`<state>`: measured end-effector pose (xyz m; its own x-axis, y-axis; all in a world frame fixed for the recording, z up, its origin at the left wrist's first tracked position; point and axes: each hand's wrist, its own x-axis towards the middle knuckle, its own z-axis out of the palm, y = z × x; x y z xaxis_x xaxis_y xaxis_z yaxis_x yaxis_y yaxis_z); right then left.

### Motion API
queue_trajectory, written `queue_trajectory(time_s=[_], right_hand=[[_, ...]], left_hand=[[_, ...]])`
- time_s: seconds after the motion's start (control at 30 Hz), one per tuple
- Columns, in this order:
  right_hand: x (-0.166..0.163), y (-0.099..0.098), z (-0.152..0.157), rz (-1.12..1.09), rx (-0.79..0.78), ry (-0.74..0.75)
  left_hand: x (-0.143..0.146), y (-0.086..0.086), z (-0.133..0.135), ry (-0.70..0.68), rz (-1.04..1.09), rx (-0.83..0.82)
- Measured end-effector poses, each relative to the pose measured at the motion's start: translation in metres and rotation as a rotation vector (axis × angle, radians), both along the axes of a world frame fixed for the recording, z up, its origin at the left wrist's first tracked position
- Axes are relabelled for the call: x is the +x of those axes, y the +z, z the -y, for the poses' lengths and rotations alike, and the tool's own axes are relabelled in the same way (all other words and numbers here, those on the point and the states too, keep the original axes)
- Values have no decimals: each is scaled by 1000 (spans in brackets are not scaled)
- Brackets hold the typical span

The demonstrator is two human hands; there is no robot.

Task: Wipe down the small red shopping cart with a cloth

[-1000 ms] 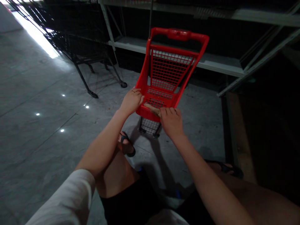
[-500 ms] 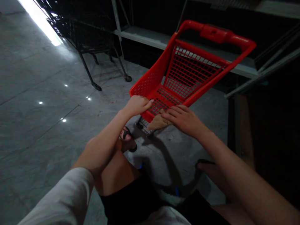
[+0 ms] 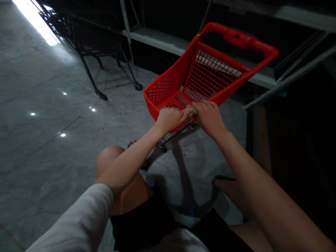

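Note:
Just above the near rim of a small red plastic shopping cart [image 3: 168,85], a crumpled tan cloth [image 3: 191,112] is bunched between my two hands. My left hand [image 3: 171,118] is closed on its left side, and my right hand [image 3: 209,116] has its fingers curled over the right side. Both hands partly cover the cloth and the cart's front edge. The cart's lattice basket faces me, with its handle [image 3: 238,36] at the far end. Whether the hands touch the rim, I cannot tell.
Dark metal carts [image 3: 97,45] on casters stand at the far left. Behind the red cart runs a grey shelf rack [image 3: 157,40]. A wooden board [image 3: 261,140] is at the right. My knees and sandalled feet are below, over the grey tiled floor [image 3: 52,168].
My left hand has left the cart's rim and moved right to grip the cloth. The cloth, spread and hanging before, is now bunched up. My right hand has risen slightly.

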<state>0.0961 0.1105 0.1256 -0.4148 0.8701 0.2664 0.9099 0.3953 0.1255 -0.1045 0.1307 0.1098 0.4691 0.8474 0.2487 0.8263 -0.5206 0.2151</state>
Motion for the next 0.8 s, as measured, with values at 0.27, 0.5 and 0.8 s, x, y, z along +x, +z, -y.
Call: queue_trajectory(time_s=[0.27,0.5,0.8], right_hand=[[-53,4,19,69,-25,67],[15,14,-12,109,-50,217],[112,37,-42,137,-29,-73]], left_hand=[[-7,5,-11,201,27,-59],[-25,3,-2,136,-28,-105],[-26,0,-4,39,-31,-78]])
